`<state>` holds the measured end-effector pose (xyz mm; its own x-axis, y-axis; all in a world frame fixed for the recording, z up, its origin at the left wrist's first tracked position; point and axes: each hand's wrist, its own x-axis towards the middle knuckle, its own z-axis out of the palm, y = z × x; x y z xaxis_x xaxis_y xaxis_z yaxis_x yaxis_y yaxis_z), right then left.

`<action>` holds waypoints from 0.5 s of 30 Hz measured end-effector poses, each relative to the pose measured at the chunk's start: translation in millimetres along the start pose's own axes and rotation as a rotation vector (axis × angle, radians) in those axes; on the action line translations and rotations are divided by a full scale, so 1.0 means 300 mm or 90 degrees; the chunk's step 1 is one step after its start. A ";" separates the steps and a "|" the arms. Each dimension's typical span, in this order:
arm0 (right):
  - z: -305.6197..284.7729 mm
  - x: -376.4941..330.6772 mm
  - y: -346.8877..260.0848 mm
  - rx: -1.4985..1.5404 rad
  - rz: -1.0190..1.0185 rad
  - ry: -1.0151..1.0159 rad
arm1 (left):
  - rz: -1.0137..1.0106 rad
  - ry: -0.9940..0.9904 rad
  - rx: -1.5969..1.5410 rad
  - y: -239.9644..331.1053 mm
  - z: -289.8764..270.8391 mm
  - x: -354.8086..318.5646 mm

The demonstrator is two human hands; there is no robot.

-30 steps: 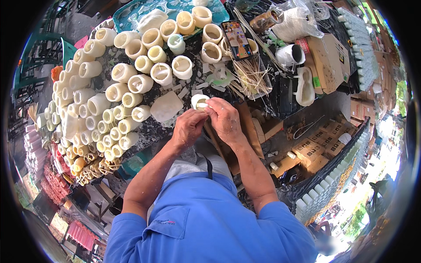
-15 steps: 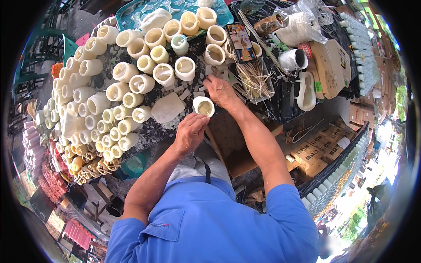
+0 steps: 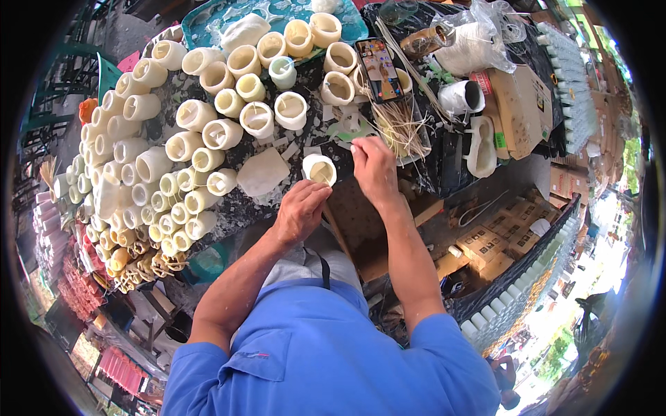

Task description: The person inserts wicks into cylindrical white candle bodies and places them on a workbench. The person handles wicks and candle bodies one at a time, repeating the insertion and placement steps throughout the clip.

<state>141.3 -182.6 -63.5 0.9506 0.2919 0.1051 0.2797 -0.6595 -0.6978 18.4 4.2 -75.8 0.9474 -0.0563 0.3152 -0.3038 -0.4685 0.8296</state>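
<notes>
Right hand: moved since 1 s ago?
Yes. The right hand left the small cup and went up and right toward the stick tray.

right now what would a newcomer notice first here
The mass of cream wax cylinders covering the dark table to the left and ahead draws the eye first. At the centre, the left hand holds one small candle while the right hand reaches toward a bundle of sticks. Just beyond, a phone with a lit screen leans among the candles.
</notes>
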 end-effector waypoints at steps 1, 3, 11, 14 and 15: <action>0.035 0.018 0.031 -0.066 -0.038 0.021 | -0.002 -0.008 0.006 0.000 0.001 -0.002; 0.120 0.062 0.085 -0.197 -0.037 0.016 | -0.008 -0.016 0.006 0.001 0.003 -0.010; 0.187 0.124 0.112 -0.310 0.044 0.023 | -0.003 -0.001 0.014 0.000 0.014 -0.019; 0.056 0.081 -0.003 -0.104 0.050 -0.019 | 0.012 0.004 0.035 -0.003 0.014 -0.022; -0.002 0.051 -0.049 -0.004 0.082 -0.090 | 0.019 0.010 0.034 -0.002 0.014 -0.024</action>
<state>151.8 -168.9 -51.4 0.9505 0.2987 -0.0862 0.1575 -0.7018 -0.6947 12.3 1.1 -80.5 0.9363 -0.0567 0.3467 -0.3251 -0.5139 0.7939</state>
